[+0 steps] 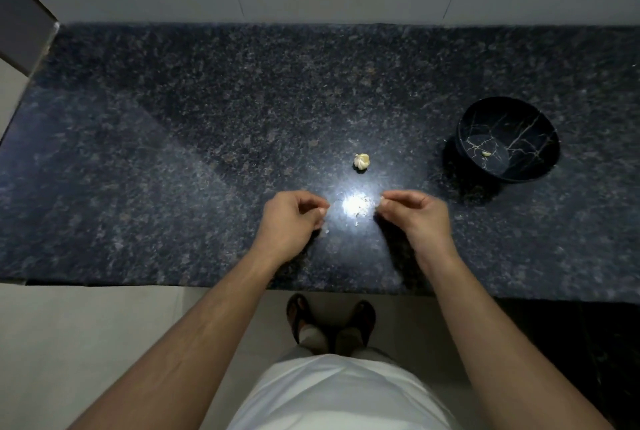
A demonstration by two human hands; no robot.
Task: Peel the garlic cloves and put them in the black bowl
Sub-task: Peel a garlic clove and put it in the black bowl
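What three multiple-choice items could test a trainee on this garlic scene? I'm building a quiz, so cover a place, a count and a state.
1. Where is the bowl relative to the garlic head?
A. To its right
B. To its left
C. Under it

2. How many cloves lie in the bowl?
A. None
B. One
C. Five

3. What is the right hand doing?
A. Lying flat on the counter
B. Pinching a small pale piece at its fingertips
C. Gripping the bowl

Answers:
1 A, the bowl stands to the right, apart from the garlic head.
2 B, a single pale clove shows on the bowl's floor.
3 B, the fingers curl with a small pale bit between the tips, near the peel scraps.
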